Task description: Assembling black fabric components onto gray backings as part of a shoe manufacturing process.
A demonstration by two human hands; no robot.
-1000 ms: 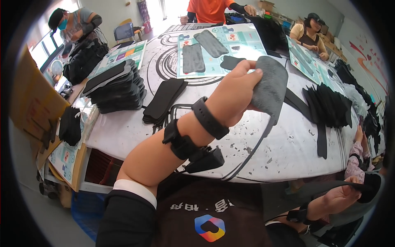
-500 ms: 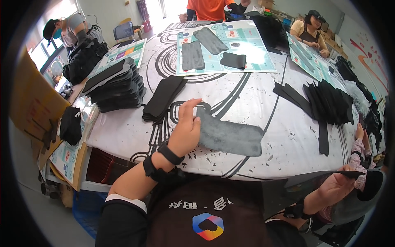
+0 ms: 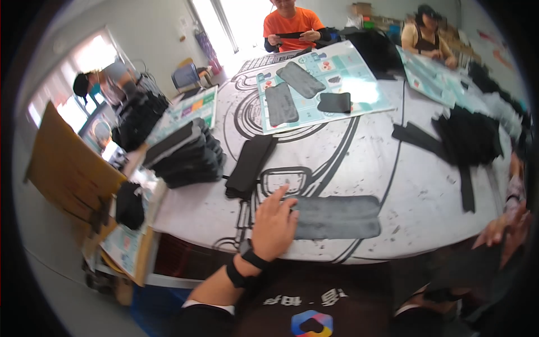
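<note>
A grey fuzzy fabric strip (image 3: 339, 217) lies flat on the table in front of me. My left hand (image 3: 273, 224) rests at its left end, fingers extended and partly spread, gripping nothing. Off to the far right, blurred near the rim, my right hand (image 3: 493, 231) is closed on a dark fabric piece (image 3: 469, 261), which hangs past the table's front edge. Just beyond my left hand lies a small pile of black fabric strips (image 3: 252, 164).
A tall stack of dark strips (image 3: 193, 157) stands at left, and a black heap (image 3: 466, 137) at right. A printed board (image 3: 365, 92) bears two grey pieces and a black one. Co-workers surround the table; a person in orange (image 3: 292, 22) holds a black strip.
The view has shifted, so the table sits lower and farther right. The grey strip has turned straighter across. My right hand has moved up and right with the dark fabric. The person opposite now holds a strip.
</note>
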